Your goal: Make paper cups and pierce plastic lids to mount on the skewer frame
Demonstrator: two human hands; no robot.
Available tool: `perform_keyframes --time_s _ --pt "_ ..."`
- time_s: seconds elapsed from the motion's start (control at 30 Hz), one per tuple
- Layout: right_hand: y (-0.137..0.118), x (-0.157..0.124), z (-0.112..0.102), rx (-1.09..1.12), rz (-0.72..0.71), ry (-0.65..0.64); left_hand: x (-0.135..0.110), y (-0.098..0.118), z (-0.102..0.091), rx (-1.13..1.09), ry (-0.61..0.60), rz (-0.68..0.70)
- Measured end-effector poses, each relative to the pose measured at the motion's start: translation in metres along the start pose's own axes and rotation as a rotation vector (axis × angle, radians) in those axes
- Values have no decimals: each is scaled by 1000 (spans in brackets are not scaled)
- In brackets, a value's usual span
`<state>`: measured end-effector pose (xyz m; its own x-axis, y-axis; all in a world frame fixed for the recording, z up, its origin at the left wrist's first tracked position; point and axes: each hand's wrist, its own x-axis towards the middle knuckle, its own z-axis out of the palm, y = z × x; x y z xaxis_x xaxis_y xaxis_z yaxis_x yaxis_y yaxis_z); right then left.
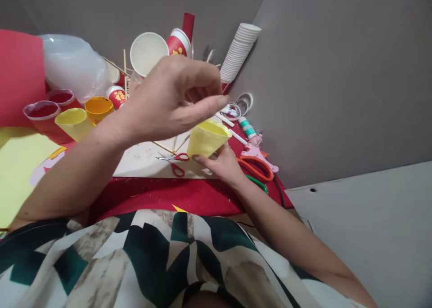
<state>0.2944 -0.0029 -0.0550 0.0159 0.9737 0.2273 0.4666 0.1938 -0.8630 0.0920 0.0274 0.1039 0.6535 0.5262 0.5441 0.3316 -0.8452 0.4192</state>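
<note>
Holding a yellow cup (206, 140) in my right hand (227, 164), thumb on its side, fingers mostly hidden behind. Cup sits near the white sheet's (141, 162) front edge; base contact, cannot tell. My left hand (168, 99) hangs over it, half-curled, thumb apart from fingers, nothing seen between. Room toward me: strip of red cloth (141, 193), few scraps. Grey wall (337, 83) bounds the right. Counts: one scissors (171, 158); at left, two red cups (47, 122), one orange cup (97, 115), one second yellow cup (76, 127); one white stack (240, 51).
</note>
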Motion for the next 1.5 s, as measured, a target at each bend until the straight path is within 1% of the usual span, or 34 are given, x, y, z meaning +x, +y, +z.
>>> perform_keyframes --time_s 0.03,0.1,0.2,0.27,0.37,0.43,0.5,0.6,0.73,0.8,0.83,0.9,0.93,0.97,1.0,1.07,1.17,1.23,1.3,1.33,1.4,1.5 --pt "4 -1 0 -48 -10 3 -2 -7 1 -77 -4 -26" --pt "12 -3 0 -160 -58 -24 -7 -23 8 -224 -41 -101" --pt "21 -10 -8 -333 -127 -87 -17 -49 27 -320 -100 -199" --pt "22 -18 -17 -382 -124 -108 -24 -63 39 -360 -160 -239" --pt "15 -29 -34 -361 -128 -63 -33 -75 50 -359 -273 -275" --pt "7 -31 -41 -349 -200 -19 -38 -78 55 -311 -339 -288" --pt "2 -28 -45 -375 -318 -8 -42 -81 63 -271 -374 -292" --pt "-1 -16 -48 -449 -471 -69 -49 -84 81 -306 -372 -295" --pt "0 2 -56 -476 -562 -188 -58 -91 106 -423 -339 -313" --pt "-2 10 -61 -479 -590 -221 -58 -93 109 -461 -306 -265" --pt "-4 14 -64 -485 -608 -229 -57 -93 108 -449 -263 -213" --pt "-8 21 -69 -515 -627 -233 -52 -90 100 -354 -140 -81" --pt "-10 25 -70 -536 -621 -232 -48 -87 94 -280 -86 -19" --pt "-12 29 -71 -557 -604 -232 -44 -83 88 -206 -58 26" --pt "-13 33 -71 -574 -579 -235 -38 -80 83 -139 -61 57" --pt "-14 42 -69 -587 -528 -242 -28 -75 77 -17 -124 79" --pt "-13 52 -66 -555 -490 -255 -13 -79 79 68 -223 45" --pt "-13 57 -68 -482 -462 -285 -6 -89 86 74 -254 24" --pt "-15 59 -73 -374 -402 -300 -2 -98 91 79 -268 34" --pt "-17 60 -76 -320 -362 -287 -2 -102 92 80 -272 45" --pt "-21 62 -79 -260 -273 -220 -2 -105 93 75 -280 65" --pt "-27 67 -77 -297 -202 -106 -4 -100 90 61 -288 83"
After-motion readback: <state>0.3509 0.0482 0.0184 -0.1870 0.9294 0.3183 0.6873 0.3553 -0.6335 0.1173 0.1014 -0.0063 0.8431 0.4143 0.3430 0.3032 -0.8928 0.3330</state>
